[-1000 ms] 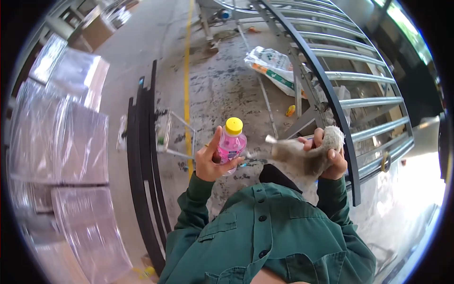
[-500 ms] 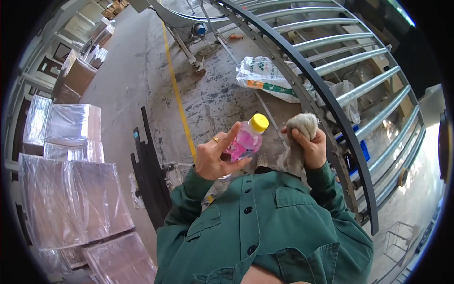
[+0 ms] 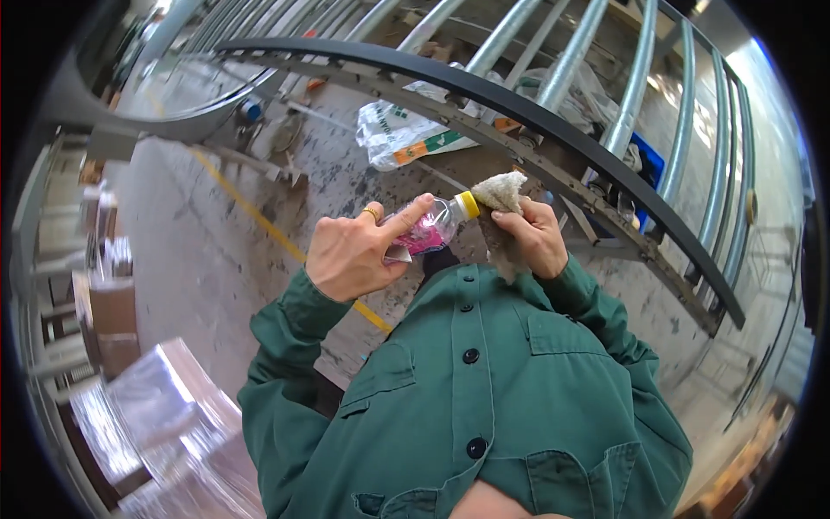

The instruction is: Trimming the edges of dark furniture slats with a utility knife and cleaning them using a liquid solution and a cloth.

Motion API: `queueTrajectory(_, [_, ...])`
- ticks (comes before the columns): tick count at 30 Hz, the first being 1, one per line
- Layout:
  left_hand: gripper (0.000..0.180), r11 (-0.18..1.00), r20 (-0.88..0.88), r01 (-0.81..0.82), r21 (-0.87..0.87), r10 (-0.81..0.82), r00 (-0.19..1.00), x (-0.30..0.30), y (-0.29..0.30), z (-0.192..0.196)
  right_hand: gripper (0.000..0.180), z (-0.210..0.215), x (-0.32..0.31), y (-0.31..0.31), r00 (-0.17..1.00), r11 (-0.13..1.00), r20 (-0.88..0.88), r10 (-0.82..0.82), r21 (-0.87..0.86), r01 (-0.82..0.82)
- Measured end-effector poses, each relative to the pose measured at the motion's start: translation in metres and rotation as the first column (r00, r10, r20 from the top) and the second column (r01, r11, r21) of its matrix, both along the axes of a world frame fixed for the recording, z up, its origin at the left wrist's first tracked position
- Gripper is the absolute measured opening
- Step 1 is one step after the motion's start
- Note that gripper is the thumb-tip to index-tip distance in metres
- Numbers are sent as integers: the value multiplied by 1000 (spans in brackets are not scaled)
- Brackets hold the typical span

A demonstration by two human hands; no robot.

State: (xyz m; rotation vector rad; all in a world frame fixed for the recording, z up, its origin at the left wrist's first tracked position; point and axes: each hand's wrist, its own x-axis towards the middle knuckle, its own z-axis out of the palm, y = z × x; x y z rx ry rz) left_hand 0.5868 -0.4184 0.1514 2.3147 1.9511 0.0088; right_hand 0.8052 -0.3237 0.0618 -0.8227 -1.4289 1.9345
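A small clear bottle (image 3: 443,224) with a pink label or contents and a yellow cap (image 3: 468,205) is gripped in my left hand (image 3: 357,251). It lies tilted almost level, cap end toward the right. My right hand (image 3: 538,240) pinches a grey, worn cloth (image 3: 500,192), part of which hangs down below the fingers. The cloth's upper part is right beside the yellow cap; whether they touch I cannot tell. My left palm hides the bottle's lower end.
A curved roller conveyor (image 3: 553,78) with a dark side rail (image 3: 519,112) runs ahead and to the right. Beneath it lie a white printed sack (image 3: 406,134) and a blue crate (image 3: 650,177). Film-wrapped boxes (image 3: 164,406) stand at the lower left. A yellow line (image 3: 259,221) crosses the floor.
The bottle has tipped from leaning upright to nearly level, its cap now beside the cloth. My hands have come closer together. The whole view has turned, bringing the conveyor across the top.
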Motion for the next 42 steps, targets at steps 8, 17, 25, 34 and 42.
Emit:
queueTrajectory(8, [73, 934, -136, 328, -144, -347, 928, -91, 81, 31, 27, -2, -82, 5, 953, 890, -101, -285, -397, 224])
queueTrajectory(17, [62, 790, -83, 582, -195, -604, 792, -132, 147, 29, 27, -10, -127, 11, 831, 729, -140, -538, -572, 376])
queueTrajectory(25, [73, 747, 37, 662, -59, -661, 749, -108, 196, 28, 30, 22, -97, 26, 704, 673, -118, -700, -440, 595])
queueTrajectory(34, [76, 815, 614, 523, 249, -550, 566, -30, 256, -11, 43, 71, -7, 39, 624, 696, -313, -716, -386, 605])
queueTrajectory(42, [51, 970, 971, 48, 237, -237, 9, 28, 352, -57, 40, 56, 81, 41, 415, 505, -296, -860, -385, 773])
